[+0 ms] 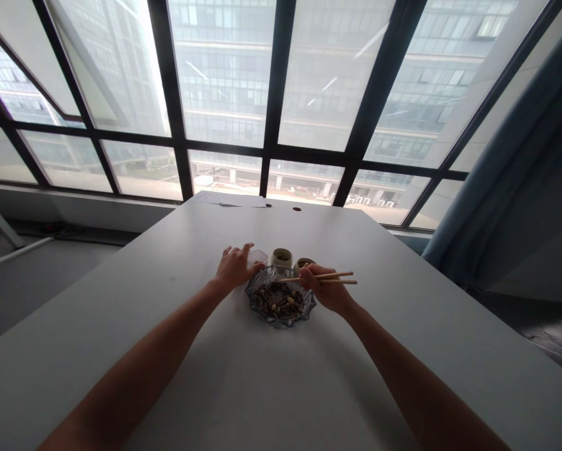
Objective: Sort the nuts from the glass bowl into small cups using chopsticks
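Note:
My right hand (325, 289) grips a pair of wooden chopsticks (337, 275). Their tips reach left over a scalloped clear glass bowl (281, 322). Inside the bowl lie dark striped sunflower seeds (287, 302) mixed with a few paler nuts. My left hand (235, 265) is at the bowl's back left, fingers spread, thumb near the rim. A small clear container (257, 257) stands between its thumb and forefinger; whether they touch it I cannot tell. Behind the bowl are a small pale cup (281, 255) with dark contents and a second small cup (304, 263), partly hidden by my right hand.
Everything stands on a long white table (281, 388). Sheets of white paper (228, 199) lie at its far left end, near two dark round holes (297, 209). Tall black-framed windows (271, 94) rise beyond. A blue curtain (506, 156) hangs at the right.

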A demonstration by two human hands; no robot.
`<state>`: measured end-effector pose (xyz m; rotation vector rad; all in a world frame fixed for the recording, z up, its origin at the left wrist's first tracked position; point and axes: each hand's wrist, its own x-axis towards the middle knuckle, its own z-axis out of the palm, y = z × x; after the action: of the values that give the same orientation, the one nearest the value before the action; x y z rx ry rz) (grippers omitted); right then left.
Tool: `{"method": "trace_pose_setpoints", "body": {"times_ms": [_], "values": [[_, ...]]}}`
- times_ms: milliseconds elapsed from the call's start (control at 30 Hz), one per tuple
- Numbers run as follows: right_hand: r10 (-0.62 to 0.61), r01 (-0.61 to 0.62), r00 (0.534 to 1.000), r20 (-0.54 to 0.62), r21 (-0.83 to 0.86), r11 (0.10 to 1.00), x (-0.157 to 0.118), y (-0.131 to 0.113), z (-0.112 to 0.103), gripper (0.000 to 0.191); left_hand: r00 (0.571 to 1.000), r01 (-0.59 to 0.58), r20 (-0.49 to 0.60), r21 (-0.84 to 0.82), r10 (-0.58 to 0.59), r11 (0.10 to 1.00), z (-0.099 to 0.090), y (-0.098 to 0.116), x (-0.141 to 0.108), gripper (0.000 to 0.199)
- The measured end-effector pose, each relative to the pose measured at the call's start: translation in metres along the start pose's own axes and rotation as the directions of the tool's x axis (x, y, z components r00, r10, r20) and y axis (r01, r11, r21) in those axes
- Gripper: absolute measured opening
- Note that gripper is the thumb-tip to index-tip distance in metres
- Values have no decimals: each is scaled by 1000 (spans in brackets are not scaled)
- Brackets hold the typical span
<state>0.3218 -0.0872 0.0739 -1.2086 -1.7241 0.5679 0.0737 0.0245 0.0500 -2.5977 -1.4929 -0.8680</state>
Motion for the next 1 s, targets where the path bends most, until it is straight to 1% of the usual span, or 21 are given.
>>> {"method": "trace_pose_setpoints", "body": {"times_ms": [67,100,200,267,300,367,400,433,500,600,667,833,933,1000], "values": [[27,-27,997,70,8,1000,-2,-3,-4,53,1000,1,-16,-4,-1,1000,-4,-5,-5,62],[43,-44,995,87,12,999,-2,-5,-8,54,999,-3,-32,-13,3,1000,-6,-9,-9,62],[55,-55,998,40,6,998,-4,-11,-17,55,996,0,-93,-80,-7,997,-7,-24,-25,63],[42,-41,999,28,-34,999,-4,-13,-21,52,989,53,-128,-158,-73,986,-3,-35,-37,68],[42,-39,998,51,-49,998,-4,-14,-22,51,984,92,-129,-204,-120,975,-1,-39,-42,73],[64,-59,992,111,-46,997,-3,-15,-24,52,977,163,-85,-291,-195,943,6,-46,-49,83],[85,-82,989,121,-27,996,-3,-16,-26,54,975,189,-53,-321,-217,928,10,-48,-51,88],[108,-108,988,112,-5,994,-3,-17,-28,56,974,206,-22,-341,-227,917,13,-50,-52,91],[148,-150,987,58,28,988,-3,-20,-34,60,973,219,13,-353,-229,910,16,-51,-53,92],[175,-174,985,-14,38,984,-3,-25,-41,63,973,223,15,-349,-232,910,18,-50,-52,87],[186,-186,982,-7,29,982,-4,-27,-43,63,973,220,8,-353,-232,910,17,-50,-52,85],[207,-208,977,56,11,978,-5,-28,-40,63,973,205,-17,-374,-228,904,13,-49,-53,81],[211,-212,977,44,27,977,-5,-28,-40,64,972,208,-23,-382,-235,901,12,-49,-54,78],[224,-225,974,12,62,972,-3,-27,-41,64,970,209,-33,-391,-241,896,12,-48,-55,75]]}}
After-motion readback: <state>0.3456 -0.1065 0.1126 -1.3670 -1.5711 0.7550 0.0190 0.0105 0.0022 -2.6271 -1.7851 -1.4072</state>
